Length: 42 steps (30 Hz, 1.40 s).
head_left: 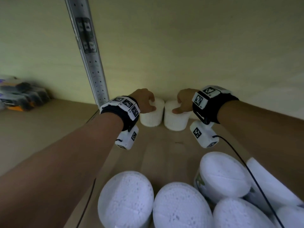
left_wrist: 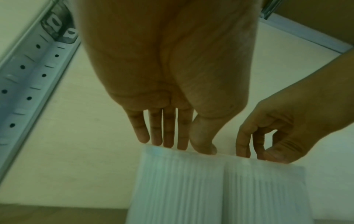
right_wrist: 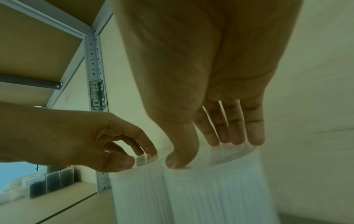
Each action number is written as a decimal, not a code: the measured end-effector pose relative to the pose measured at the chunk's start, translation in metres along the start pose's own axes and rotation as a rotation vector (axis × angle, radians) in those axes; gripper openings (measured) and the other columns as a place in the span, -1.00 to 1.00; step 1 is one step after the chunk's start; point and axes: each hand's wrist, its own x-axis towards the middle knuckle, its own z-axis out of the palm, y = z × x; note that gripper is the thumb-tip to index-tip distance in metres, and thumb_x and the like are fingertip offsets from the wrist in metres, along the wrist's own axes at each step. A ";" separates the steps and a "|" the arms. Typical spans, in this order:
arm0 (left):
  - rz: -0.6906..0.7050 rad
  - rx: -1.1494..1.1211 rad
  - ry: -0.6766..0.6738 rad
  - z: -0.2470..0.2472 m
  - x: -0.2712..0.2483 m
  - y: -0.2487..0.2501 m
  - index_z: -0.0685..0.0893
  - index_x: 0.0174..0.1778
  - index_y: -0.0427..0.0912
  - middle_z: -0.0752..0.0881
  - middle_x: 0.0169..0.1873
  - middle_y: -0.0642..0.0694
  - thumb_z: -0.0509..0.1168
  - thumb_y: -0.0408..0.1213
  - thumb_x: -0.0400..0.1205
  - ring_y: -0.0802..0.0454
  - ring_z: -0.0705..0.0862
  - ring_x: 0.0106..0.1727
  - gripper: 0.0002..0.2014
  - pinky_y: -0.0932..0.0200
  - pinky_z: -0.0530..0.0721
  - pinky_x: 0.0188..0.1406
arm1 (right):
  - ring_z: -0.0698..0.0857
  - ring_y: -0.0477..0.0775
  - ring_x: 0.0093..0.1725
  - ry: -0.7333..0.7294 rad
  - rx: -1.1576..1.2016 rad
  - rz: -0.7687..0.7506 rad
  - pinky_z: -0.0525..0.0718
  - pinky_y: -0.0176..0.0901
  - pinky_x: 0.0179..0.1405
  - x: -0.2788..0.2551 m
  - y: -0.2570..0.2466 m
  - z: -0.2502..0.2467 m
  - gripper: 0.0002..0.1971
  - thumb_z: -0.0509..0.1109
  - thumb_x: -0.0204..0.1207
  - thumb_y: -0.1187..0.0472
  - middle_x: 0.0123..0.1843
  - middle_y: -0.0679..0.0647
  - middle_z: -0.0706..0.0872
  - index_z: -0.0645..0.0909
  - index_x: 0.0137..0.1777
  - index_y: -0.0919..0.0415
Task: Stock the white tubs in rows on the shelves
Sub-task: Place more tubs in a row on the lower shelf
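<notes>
Two ribbed white tubs stand side by side at the back of the wooden shelf (head_left: 166,145), against the wall. My left hand (head_left: 153,106) comes down on the left tub (head_left: 152,115), with fingertips on its far rim and the thumb on its near rim. My right hand (head_left: 181,106) grips the right tub (head_left: 176,120) the same way from above. In the left wrist view my left hand (left_wrist: 180,145) pinches the top of the left tub (left_wrist: 182,189), next to the right tub (left_wrist: 268,194). In the right wrist view my right hand (right_wrist: 206,153) straddles the top of the right tub (right_wrist: 220,189).
Several more white tubs (head_left: 126,199) crowd the shelf's front edge, below my arms. A perforated metal upright (head_left: 92,60) rises just left of my left hand. Dark packets (head_left: 19,96) lie on the neighbouring shelf at far left. A thin black cable (head_left: 256,178) trails from my right wrist.
</notes>
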 end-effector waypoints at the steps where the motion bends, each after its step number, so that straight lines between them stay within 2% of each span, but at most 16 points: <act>1: 0.003 0.001 0.005 0.000 -0.001 0.000 0.50 0.44 -0.15 0.44 0.44 -0.18 0.29 -0.04 0.64 -0.14 0.46 0.43 -0.52 0.13 0.42 0.33 | 0.68 0.20 -0.05 0.010 -0.003 0.005 0.62 -0.12 -0.07 0.001 -0.001 0.000 -0.53 0.29 0.59 -0.15 -0.02 0.23 0.67 0.62 0.00 0.34; 2: 0.005 0.005 0.010 -0.001 -0.001 0.001 0.50 0.44 -0.16 0.45 0.44 -0.18 0.29 -0.04 0.64 -0.13 0.47 0.43 -0.52 0.14 0.42 0.33 | 0.56 0.10 -0.32 0.040 -0.002 0.011 0.51 -0.19 -0.34 0.002 -0.002 0.001 -0.57 0.29 0.59 -0.14 -0.27 0.17 0.57 0.52 -0.28 0.25; 3: 0.006 0.008 0.011 -0.001 -0.001 0.001 0.50 0.44 -0.16 0.45 0.45 -0.17 0.29 -0.04 0.64 -0.13 0.47 0.43 -0.52 0.15 0.42 0.33 | 0.38 0.00 -0.46 0.053 0.005 0.009 0.33 -0.26 -0.50 0.002 -0.003 0.000 -0.52 0.30 0.59 -0.12 -0.42 0.10 0.41 0.36 -0.44 0.18; 5: 0.003 0.012 0.010 -0.001 -0.002 0.002 0.50 0.45 -0.16 0.45 0.46 -0.16 0.28 -0.04 0.64 -0.12 0.47 0.43 -0.52 0.16 0.42 0.33 | 0.24 -0.05 -0.52 0.040 0.009 0.003 0.19 -0.26 -0.56 -0.001 -0.006 -0.002 -0.46 0.32 0.59 -0.09 -0.49 0.06 0.29 0.22 -0.51 0.14; 7: 0.003 0.010 0.009 -0.001 -0.002 0.002 0.50 0.45 -0.16 0.46 0.46 -0.16 0.28 -0.05 0.64 -0.12 0.47 0.44 -0.52 0.15 0.42 0.34 | 0.29 -0.04 -0.50 0.031 -0.032 0.022 0.28 -0.23 -0.52 -0.002 -0.006 -0.002 -0.48 0.32 0.59 -0.09 -0.45 0.09 0.38 0.27 -0.49 0.17; 8: 0.004 0.009 0.010 0.000 -0.002 0.002 0.50 0.45 -0.17 0.47 0.45 -0.16 0.28 -0.05 0.64 -0.12 0.47 0.44 -0.52 0.15 0.42 0.35 | 0.41 -0.01 -0.44 0.023 -0.037 0.027 0.42 -0.20 -0.42 -0.002 -0.006 -0.002 -0.53 0.31 0.59 -0.11 -0.33 0.14 0.51 0.38 -0.42 0.20; 10: 0.005 0.010 0.012 -0.001 -0.002 0.003 0.50 0.45 -0.17 0.48 0.45 -0.16 0.29 -0.06 0.64 -0.12 0.48 0.44 -0.53 0.13 0.42 0.36 | 0.69 0.16 0.00 -0.007 -0.047 0.035 0.61 -0.09 0.04 -0.001 -0.006 -0.001 -0.54 0.28 0.60 -0.13 0.13 0.22 0.68 0.62 0.06 0.34; 11: 0.006 0.010 0.011 -0.001 -0.002 0.003 0.51 0.44 -0.17 0.48 0.45 -0.16 0.29 -0.07 0.64 -0.12 0.48 0.44 -0.53 0.13 0.42 0.36 | 0.66 0.20 0.25 -0.005 -0.053 0.033 0.59 -0.08 0.24 -0.002 -0.004 0.000 -0.46 0.28 0.60 -0.12 0.34 0.21 0.62 0.56 0.32 0.36; 13: 0.005 0.013 0.008 -0.001 -0.001 0.002 0.51 0.44 -0.16 0.47 0.45 -0.16 0.29 -0.06 0.64 -0.12 0.47 0.44 -0.53 0.12 0.41 0.36 | 0.53 0.18 0.46 0.005 -0.047 0.006 0.49 -0.12 0.39 -0.005 0.000 0.000 -0.39 0.28 0.62 -0.06 0.52 0.21 0.47 0.38 0.53 0.35; 16: 0.000 0.006 -0.001 0.000 -0.001 0.001 0.51 0.43 -0.15 0.46 0.45 -0.16 0.29 -0.06 0.64 -0.13 0.46 0.44 -0.54 0.11 0.41 0.36 | 0.44 0.16 0.53 -0.012 -0.012 -0.050 0.43 -0.15 0.42 -0.013 0.002 -0.005 -0.39 0.34 0.62 0.17 0.61 0.18 0.32 0.25 0.61 0.30; 19: -0.004 0.000 -0.007 0.000 0.000 0.001 0.50 0.43 -0.15 0.46 0.44 -0.17 0.29 -0.06 0.64 -0.14 0.46 0.44 -0.54 0.10 0.41 0.37 | 0.43 0.16 0.54 -0.004 0.037 -0.080 0.44 -0.14 0.41 -0.016 0.003 -0.005 -0.40 0.29 0.59 0.37 0.62 0.16 0.32 0.26 0.63 0.20; 25: -0.009 -0.030 -0.004 0.003 0.001 -0.001 0.50 0.43 -0.16 0.46 0.43 -0.17 0.30 -0.08 0.63 -0.13 0.46 0.43 -0.54 0.11 0.41 0.36 | 0.51 0.23 0.48 -0.039 0.146 -0.091 0.58 -0.03 0.40 -0.015 0.003 -0.006 -0.38 0.19 0.53 0.49 0.59 0.17 0.36 0.34 0.59 0.12; 27: -0.010 -0.036 -0.001 0.004 0.001 -0.001 0.49 0.44 -0.15 0.45 0.43 -0.17 0.30 -0.08 0.64 -0.13 0.45 0.44 -0.54 0.11 0.40 0.37 | 0.57 0.27 0.42 -0.015 0.196 -0.083 0.62 0.10 0.38 -0.014 0.003 -0.007 -0.37 0.26 0.49 0.45 0.55 0.19 0.41 0.36 0.58 0.15; 29: -0.011 -0.043 -0.001 0.004 0.001 -0.001 0.49 0.45 -0.15 0.45 0.44 -0.17 0.29 -0.08 0.64 -0.13 0.44 0.45 -0.54 0.11 0.40 0.38 | 0.55 0.24 0.42 0.072 0.198 -0.054 0.59 0.04 0.40 -0.014 0.003 -0.008 -0.42 0.37 0.53 0.28 0.55 0.20 0.38 0.38 0.57 0.21; 33: -0.011 -0.049 -0.006 0.004 0.000 0.000 0.49 0.44 -0.15 0.45 0.43 -0.17 0.29 -0.08 0.64 -0.13 0.45 0.44 -0.54 0.11 0.40 0.36 | 0.53 0.21 0.45 0.034 0.087 0.032 0.53 -0.04 0.40 -0.017 -0.002 -0.006 -0.38 0.25 0.63 -0.10 0.51 0.24 0.48 0.40 0.53 0.34; 42: 0.010 -0.017 -0.001 0.000 0.000 0.000 0.52 0.41 -0.16 0.47 0.42 -0.17 0.30 -0.08 0.63 -0.13 0.47 0.42 -0.55 0.11 0.42 0.34 | 0.59 0.18 0.41 0.053 -0.004 0.041 0.55 -0.09 0.37 -0.016 -0.013 -0.003 -0.44 0.23 0.65 -0.06 0.45 0.21 0.58 0.46 0.48 0.35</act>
